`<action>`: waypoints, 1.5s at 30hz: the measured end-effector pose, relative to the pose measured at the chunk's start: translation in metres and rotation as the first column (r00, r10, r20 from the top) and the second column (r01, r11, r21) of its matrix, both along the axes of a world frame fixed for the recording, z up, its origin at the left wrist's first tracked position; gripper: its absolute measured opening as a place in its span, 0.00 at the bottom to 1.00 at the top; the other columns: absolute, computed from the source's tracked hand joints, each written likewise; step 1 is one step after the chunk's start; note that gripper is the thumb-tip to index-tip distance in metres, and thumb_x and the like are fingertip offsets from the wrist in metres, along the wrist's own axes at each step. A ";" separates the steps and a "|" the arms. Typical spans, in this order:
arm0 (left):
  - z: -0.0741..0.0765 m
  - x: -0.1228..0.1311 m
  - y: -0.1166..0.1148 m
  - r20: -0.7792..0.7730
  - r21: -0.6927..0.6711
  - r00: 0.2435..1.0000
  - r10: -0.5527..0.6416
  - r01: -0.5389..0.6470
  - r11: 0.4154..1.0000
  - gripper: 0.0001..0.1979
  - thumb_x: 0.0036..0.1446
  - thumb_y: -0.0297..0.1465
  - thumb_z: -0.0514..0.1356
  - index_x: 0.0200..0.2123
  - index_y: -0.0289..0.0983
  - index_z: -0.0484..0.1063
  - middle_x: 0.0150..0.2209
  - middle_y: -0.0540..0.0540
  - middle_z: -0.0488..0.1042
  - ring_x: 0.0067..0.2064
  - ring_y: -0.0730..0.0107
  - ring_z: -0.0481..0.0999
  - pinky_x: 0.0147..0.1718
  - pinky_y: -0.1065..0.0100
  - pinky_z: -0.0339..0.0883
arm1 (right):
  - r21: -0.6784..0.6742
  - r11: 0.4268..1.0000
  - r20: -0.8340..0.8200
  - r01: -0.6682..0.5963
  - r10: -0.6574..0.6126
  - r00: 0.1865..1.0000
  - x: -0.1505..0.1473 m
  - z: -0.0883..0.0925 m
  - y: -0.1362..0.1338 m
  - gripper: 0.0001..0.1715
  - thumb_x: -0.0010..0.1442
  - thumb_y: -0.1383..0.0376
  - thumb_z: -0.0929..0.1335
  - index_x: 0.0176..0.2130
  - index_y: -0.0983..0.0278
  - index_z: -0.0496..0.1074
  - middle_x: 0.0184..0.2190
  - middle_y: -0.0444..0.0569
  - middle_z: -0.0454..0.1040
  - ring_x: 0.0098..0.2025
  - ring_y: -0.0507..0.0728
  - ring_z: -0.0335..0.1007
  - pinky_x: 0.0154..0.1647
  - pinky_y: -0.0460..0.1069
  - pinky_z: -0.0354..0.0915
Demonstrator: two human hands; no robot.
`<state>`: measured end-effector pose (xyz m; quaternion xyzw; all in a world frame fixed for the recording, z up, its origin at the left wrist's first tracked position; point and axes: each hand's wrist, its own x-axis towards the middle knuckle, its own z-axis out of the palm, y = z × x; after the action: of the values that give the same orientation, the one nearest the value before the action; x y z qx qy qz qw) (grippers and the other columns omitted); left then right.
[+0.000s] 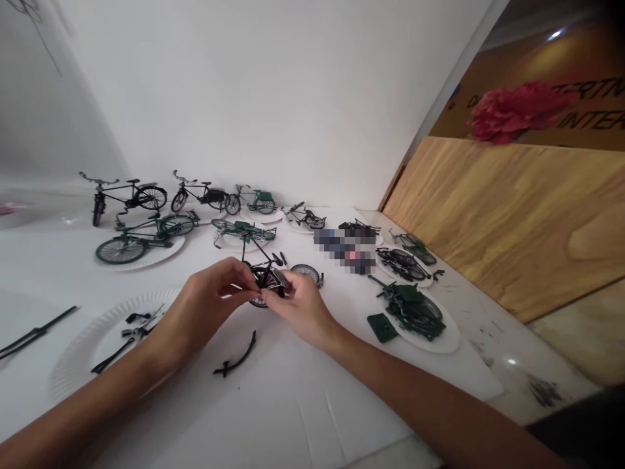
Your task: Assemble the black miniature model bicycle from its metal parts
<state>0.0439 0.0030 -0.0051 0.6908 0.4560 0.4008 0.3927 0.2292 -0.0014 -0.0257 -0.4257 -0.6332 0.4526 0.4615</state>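
Between my two hands is a small black model bicycle (266,279), with part of its frame and a spoked wheel showing. The thumb and fingers of my left hand (209,293) pinch it near the wheel from the left. My right hand (305,306) grips it from the other side, by the rear rack. My fingers hide much of the lower part. Just behind my right hand lies a loose spoked wheel (306,270). A curved black mudguard (239,358) lies on the white table in front of my hands.
At left, a paper plate (68,365) bears small black parts, with a thin black piece (39,332) beside it. Black model bicycles (129,195) stand at the back. Green bicycles (415,309) lie on plates, a flat green piece (382,327) nearby. A wooden board (512,221) leans at right.
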 end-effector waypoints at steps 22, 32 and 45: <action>-0.002 0.000 0.001 -0.047 0.056 0.999 -0.014 0.017 0.998 0.06 0.57 0.36 0.65 0.35 0.42 0.72 0.35 0.50 0.80 0.39 0.62 0.80 0.42 0.62 0.73 | 0.014 1.000 0.022 -0.002 0.002 1.000 0.001 -0.003 0.002 0.06 0.58 0.62 0.69 0.34 0.64 0.73 0.29 0.43 0.71 0.32 0.52 0.67 0.32 0.46 0.62; 0.000 -0.001 0.000 -0.051 -0.022 0.998 0.042 -0.043 0.999 0.06 0.54 0.36 0.66 0.32 0.41 0.74 0.34 0.49 0.81 0.38 0.59 0.80 0.39 0.62 0.71 | 0.004 1.000 0.046 0.009 -0.009 0.999 0.000 0.000 -0.003 0.06 0.59 0.63 0.70 0.35 0.63 0.74 0.31 0.44 0.74 0.33 0.53 0.68 0.33 0.47 0.63; -0.008 0.000 -0.007 -0.257 0.412 0.964 0.072 0.042 0.910 0.05 0.65 0.33 0.58 0.40 0.42 0.73 0.38 0.49 0.80 0.37 0.67 0.79 0.37 0.69 0.71 | -0.206 0.979 -0.150 -0.005 -0.026 0.988 -0.001 0.003 0.001 0.12 0.55 0.59 0.74 0.36 0.65 0.76 0.31 0.46 0.77 0.34 0.56 0.76 0.37 0.51 0.73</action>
<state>0.0441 -0.0038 -0.0129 0.8021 0.4148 0.3948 0.1694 0.2283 -0.0007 -0.0227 -0.4388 -0.5437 0.5443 0.4643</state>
